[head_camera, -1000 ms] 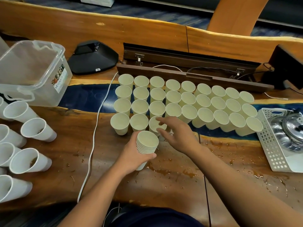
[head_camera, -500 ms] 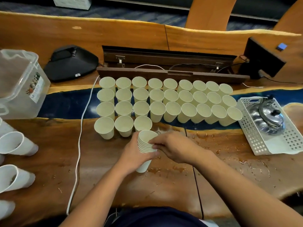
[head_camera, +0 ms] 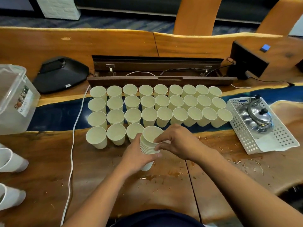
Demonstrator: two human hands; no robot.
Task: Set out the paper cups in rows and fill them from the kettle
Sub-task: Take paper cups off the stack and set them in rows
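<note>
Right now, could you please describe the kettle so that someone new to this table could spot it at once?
Start at the block of paper cups standing in rows mid-table and look to its right end. There a white perforated basket sits at an angle on the wood. The kettle lies inside it, the only shiny metal thing here, with a black knob on its lid.

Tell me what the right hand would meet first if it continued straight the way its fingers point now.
The right hand points leftward and already pinches the top rim of the nested stack of cream paper cups. Beyond it probably comes the left hand, though depth is unclear.
</note>
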